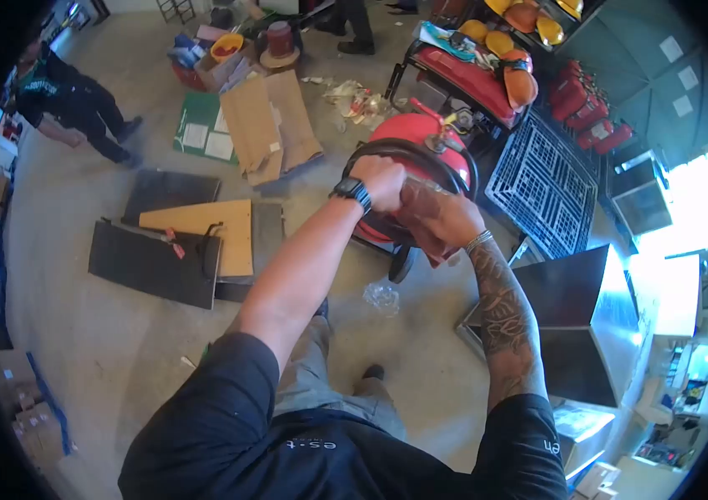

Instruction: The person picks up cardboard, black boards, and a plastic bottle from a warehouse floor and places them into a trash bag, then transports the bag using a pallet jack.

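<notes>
A large red wheeled fire extinguisher (pixel 400 127), with a black hose (pixel 371 150) coiled around it, stands in front of me. Just over it, my left hand (pixel 381 182), with a black watch at the wrist, is closed at the upper end of a reddish-brown limp sheet (pixel 423 202). My right hand (pixel 456 222), below a tattooed forearm, has its fingers closed around the same sheet, whose lower end hangs beneath. The hands are close together and hide part of the hose. Crumpled clear plastic (pixel 381 298) lies on the floor below.
Dark and wooden panels (pixel 154 262) and flattened cardboard (pixel 271 125) lie to the left. A black plastic pallet (pixel 544 185) and metal box (pixel 571 317) stand right. Hard hats (pixel 521 87) and red extinguishers (pixel 587 112) are behind. A person (pixel 70 100) walks far left.
</notes>
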A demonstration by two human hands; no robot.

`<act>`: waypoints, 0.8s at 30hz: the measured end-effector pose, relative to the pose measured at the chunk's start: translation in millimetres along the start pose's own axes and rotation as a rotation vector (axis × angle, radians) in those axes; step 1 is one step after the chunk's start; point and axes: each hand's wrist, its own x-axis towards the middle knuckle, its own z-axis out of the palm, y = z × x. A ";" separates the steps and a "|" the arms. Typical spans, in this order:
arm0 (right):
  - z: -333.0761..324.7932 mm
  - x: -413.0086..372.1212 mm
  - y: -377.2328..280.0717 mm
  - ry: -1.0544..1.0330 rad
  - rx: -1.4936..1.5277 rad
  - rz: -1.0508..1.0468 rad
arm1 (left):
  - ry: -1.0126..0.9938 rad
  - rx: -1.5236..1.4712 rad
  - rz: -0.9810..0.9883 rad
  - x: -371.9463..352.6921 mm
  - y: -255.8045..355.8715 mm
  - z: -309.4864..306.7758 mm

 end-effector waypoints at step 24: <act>15.5 -148.0 -27.6 0.078 -0.112 -0.113 | 0.322 -0.099 -0.287 -187.4 145.6 39.5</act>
